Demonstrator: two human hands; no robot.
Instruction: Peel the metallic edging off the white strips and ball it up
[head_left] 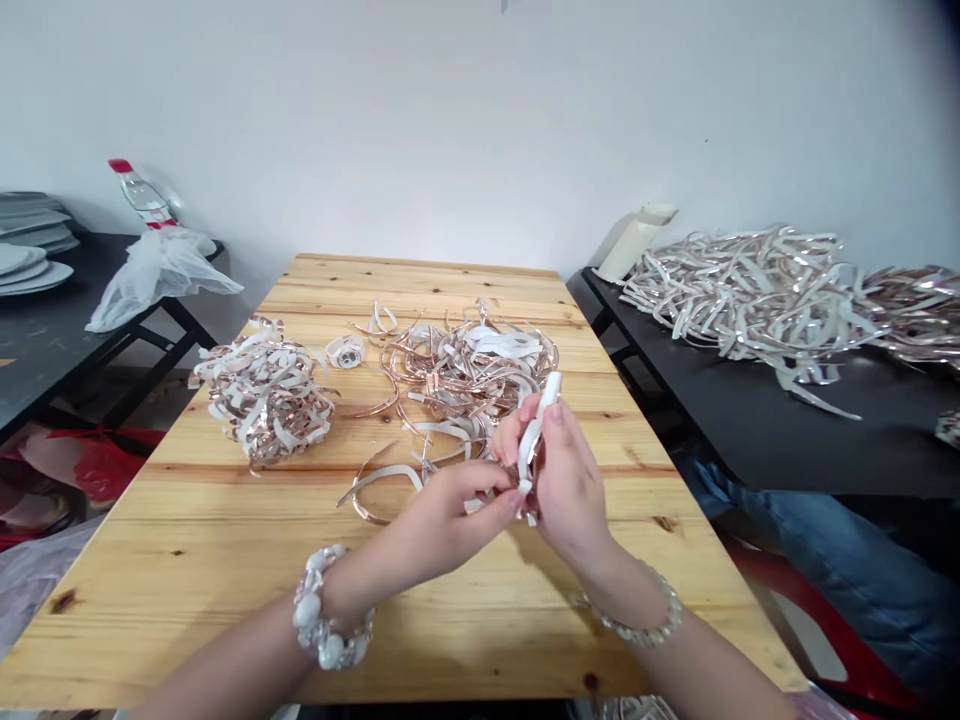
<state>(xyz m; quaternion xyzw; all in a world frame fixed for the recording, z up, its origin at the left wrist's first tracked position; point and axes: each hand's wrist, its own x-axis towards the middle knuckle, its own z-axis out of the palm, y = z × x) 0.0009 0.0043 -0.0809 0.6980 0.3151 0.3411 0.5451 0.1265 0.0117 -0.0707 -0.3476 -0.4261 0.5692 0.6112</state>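
Over the middle of the wooden table [247, 580], both my hands are closed on one white and rose-gold strip [531, 438]. My right hand [574, 480] grips its upper length, and the white end sticks up past the thumb. The fingers of my left hand [469, 510] pinch the strip low down, close to my right palm. Behind my hands lies a loose pile of similar curled strips [480, 365]. A few single strips [382, 475] curl on the wood left of my fingers. Part of the held strip is hidden in my right hand.
A bundle of strips [266, 395] and a small white roll [346, 351] sit at the table's left. On the right black table [810, 440] are a large heap of strips [757, 290] and a cream cylinder [636, 243]. A bottle [142, 193] and white plates [30, 270] stand left.
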